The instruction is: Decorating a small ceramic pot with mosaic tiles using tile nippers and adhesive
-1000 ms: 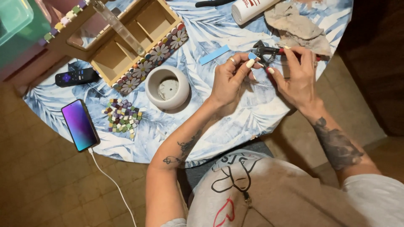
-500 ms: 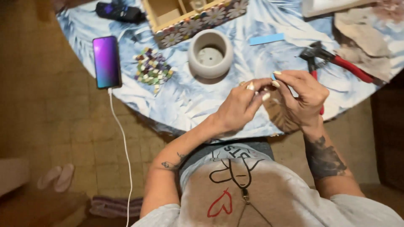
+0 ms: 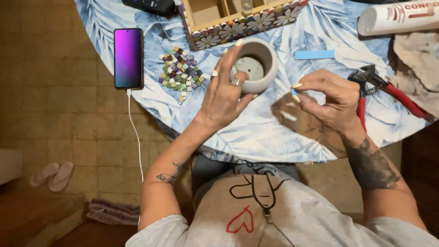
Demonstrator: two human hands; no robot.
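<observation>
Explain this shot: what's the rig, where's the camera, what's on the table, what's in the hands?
No machine here: a person works with two bare hands, and one camera worn on the head looks down at them. The left hand rests its fingers on a small grey pot. The right hand pinches a tiny blue piece at its fingertips. On the round table with a blue leaf cloth lie a pile of small tiles, a phone on a white cable, a tile-covered wooden box, a blue strip, red-handled nippers, a white tube and a rag.
</observation>
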